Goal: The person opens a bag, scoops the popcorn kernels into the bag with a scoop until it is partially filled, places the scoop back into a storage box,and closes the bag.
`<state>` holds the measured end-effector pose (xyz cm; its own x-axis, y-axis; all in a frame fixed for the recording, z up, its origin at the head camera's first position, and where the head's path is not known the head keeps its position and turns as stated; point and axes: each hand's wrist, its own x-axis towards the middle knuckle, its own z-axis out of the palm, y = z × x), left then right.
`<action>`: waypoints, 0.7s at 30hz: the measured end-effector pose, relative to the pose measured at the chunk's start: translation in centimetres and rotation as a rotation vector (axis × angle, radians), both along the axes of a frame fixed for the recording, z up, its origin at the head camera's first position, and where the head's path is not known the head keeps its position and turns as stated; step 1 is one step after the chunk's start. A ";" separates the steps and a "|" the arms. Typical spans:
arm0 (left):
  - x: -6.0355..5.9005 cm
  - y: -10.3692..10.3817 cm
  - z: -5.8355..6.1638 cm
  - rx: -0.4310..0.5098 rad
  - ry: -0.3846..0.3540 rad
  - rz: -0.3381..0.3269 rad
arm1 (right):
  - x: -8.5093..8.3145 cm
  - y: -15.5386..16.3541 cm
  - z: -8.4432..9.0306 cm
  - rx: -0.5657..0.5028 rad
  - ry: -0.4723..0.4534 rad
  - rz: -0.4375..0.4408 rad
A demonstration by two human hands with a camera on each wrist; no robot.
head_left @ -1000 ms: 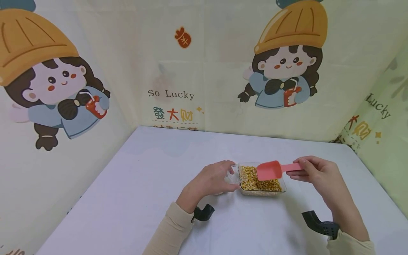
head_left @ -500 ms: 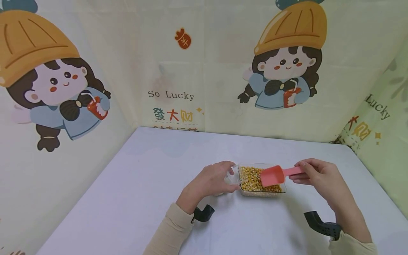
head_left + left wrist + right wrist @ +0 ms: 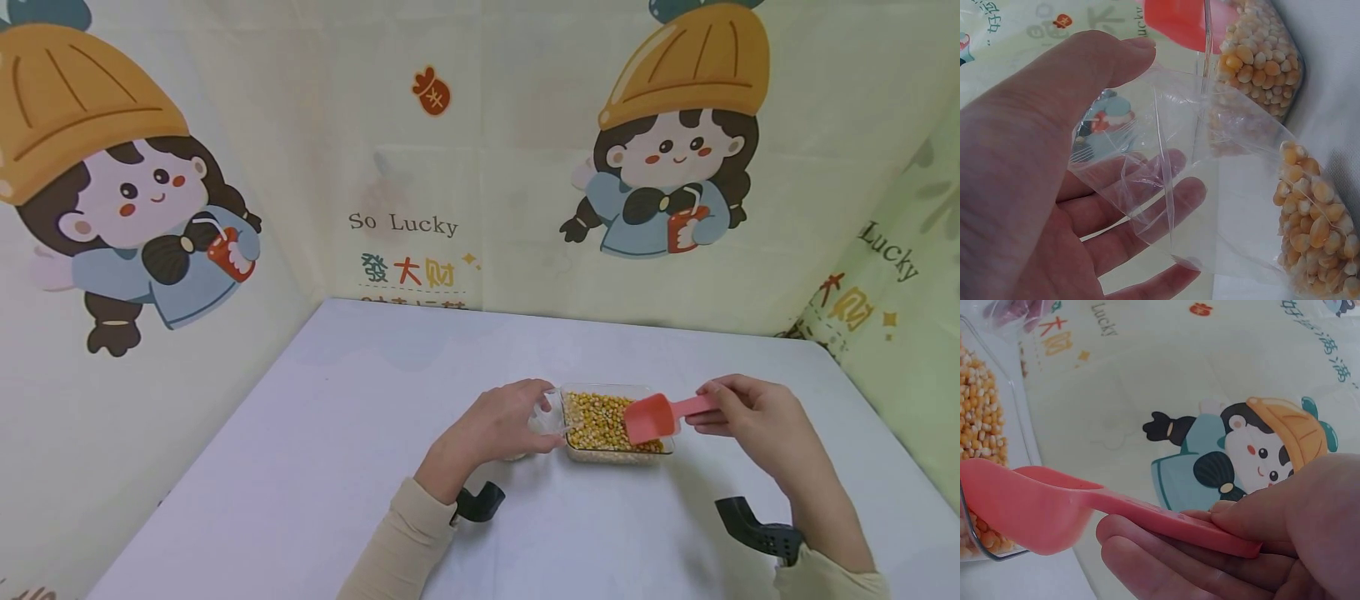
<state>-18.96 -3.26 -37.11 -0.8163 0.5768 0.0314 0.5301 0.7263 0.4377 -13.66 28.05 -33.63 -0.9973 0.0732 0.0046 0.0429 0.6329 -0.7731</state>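
Observation:
My left hand (image 3: 498,418) holds the mouth of a clear plastic bag (image 3: 1160,206) spread between thumb and fingers. Corn kernels (image 3: 1317,228) fill the bag's lower end. Right beside the bag stands a rectangular glass container (image 3: 618,457), filled with yellow corn kernels (image 3: 592,414). My right hand (image 3: 753,421) pinches the handle of a pink scoop (image 3: 651,418) between thumb and fingers. The scoop's bowl overlaps the container's right part in the head view, and no kernels show in it. In the right wrist view the bowl reaches across the container's rim.
A white table (image 3: 375,417) bears everything, with a patterned cloth backdrop (image 3: 525,167) around its back and sides. Something purple in clear plastic (image 3: 1019,312) shows in the corner of the right wrist view. Black camera mounts (image 3: 480,502) sit on both wrists.
The scoop has moved right and slightly down over the container, its bowl tilting downward, and my right hand has shifted slightly with it. The left hand and bag stay in place.

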 end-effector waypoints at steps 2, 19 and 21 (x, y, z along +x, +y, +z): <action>0.0 0.0 -0.1 0.002 0.001 -0.001 | 0.0 -0.1 0.0 0.016 0.002 -0.005; -0.1 0.0 -0.2 -0.001 0.009 0.000 | 0.5 -0.7 0.4 0.153 0.127 -0.073; -0.2 0.1 -0.2 0.000 0.007 0.003 | 0.6 -0.8 0.5 0.165 0.147 -0.075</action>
